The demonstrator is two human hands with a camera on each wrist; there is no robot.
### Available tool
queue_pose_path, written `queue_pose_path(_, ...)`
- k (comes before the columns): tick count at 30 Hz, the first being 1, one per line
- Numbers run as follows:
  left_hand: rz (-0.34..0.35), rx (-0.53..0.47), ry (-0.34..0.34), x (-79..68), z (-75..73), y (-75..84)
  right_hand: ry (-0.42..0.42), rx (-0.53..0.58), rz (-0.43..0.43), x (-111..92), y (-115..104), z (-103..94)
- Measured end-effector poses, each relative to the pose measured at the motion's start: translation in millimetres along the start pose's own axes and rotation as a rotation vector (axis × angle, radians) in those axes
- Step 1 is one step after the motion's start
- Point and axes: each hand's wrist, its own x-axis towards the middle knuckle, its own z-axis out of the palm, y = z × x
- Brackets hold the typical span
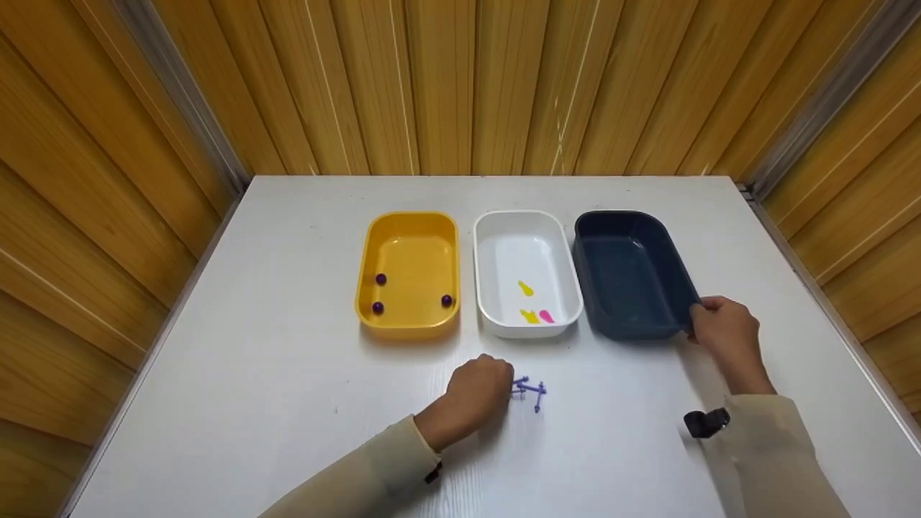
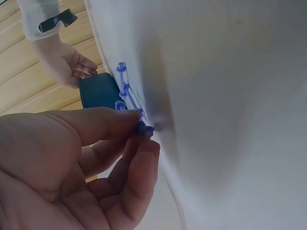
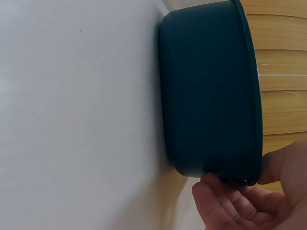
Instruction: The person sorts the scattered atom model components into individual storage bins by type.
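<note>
Head view, left-hand grip: the left-hand grip [image 1: 481,388] is down at the near part of the desk [image 1: 273,324], fingers curled at the purple sticks [image 1: 531,388]; the knuckles hide the contact.
Head view, purple sticks: a small crossed cluster in front of the white tray [image 1: 514,248].
Head view, right-hand grip: the right-hand grip [image 1: 727,334] pinches the near right corner of the dark blue tray [image 1: 633,273].
Head view, other trays: the yellow tray [image 1: 414,266] holds three dark purple balls [image 1: 381,279]; the white tray holds two yellow pieces [image 1: 526,288] and one pink piece [image 1: 547,316].
Left wrist view, pinch: thumb and fingertips close on the knobbed end of a purple stick; others lie against it.
Left wrist view, handling: a narrow hold near the knob should suit a part this thin; a slow, straight lift is advisable, since neighbouring knobs could snag.
Left wrist view, obstruction: the thumb covers part of the cluster, so the stick count cannot be told.
Right wrist view, tray hold: thumb at the rim, fingers against the outer wall below; light, steady pressure should prevent tilting.
</note>
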Motion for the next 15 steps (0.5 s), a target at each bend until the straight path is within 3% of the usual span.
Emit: queue_pose_path(15,0.034,-0.085,0.042,2.0,-13.3,5.2,0.005,0.017,-0.022,0.8,2.9,1.3)
